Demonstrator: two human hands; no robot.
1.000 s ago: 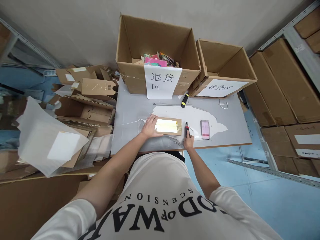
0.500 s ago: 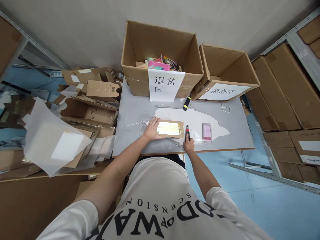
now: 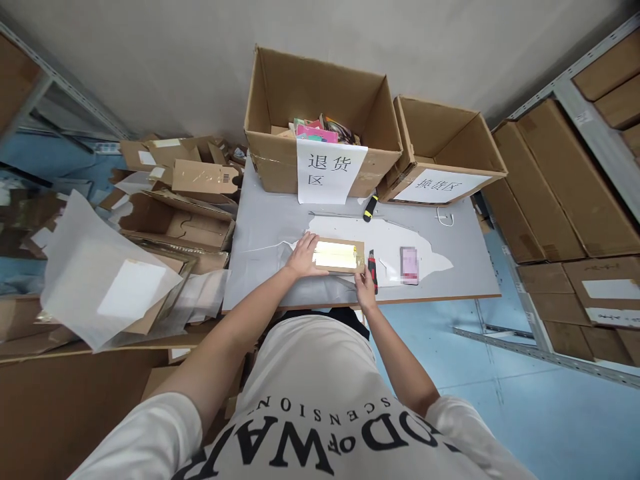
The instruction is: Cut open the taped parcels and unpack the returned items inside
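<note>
— Biggest first? Grey table (image 3: 270, 220) running across the middle, with two open cardboard boxes at its far edge: large carton (image 3: 320, 100) to the left, smaller carton (image 3: 445, 143) to the right.

— And between the hands?

— Flat cardboard parcel (image 3: 338, 255), lying on the table near its front edge, glossy tape strip along the top. Left hand (image 3: 303, 256) at its left end, right hand (image 3: 364, 283) at its near right corner, so bracketed from both sides. Black-and-red utility knife (image 3: 373, 270) just beside the parcel's right edge, next to the right hand. Pink card (image 3: 409, 264) further right, apart from both hands. Yellow-and-black tool (image 3: 369, 207) up near the cartons.

— Any writing?

— White sheet (image 3: 327, 170) on the large carton: "退货区". Sheet (image 3: 440, 185) on the smaller carton: three characters ending in "区", too slanted to read surely. On the white T-shirt (image 3: 320, 413), upside down: "SCENSION" and large letters "OD OF WA".

— Hands?

— Left: fingers spread flat, palm pressed down on the parcel's left end. Right: fingers curled, tips touching the parcel's corner, knife lying alongside; hard to tell whether gripping the knife or merely beside it.

— Off to the side?

— Heap of flattened cardboard and plastic bags (image 3: 150, 253) at the left, stacked brown boxes (image 3: 560, 180) on shelving at the right.
</note>
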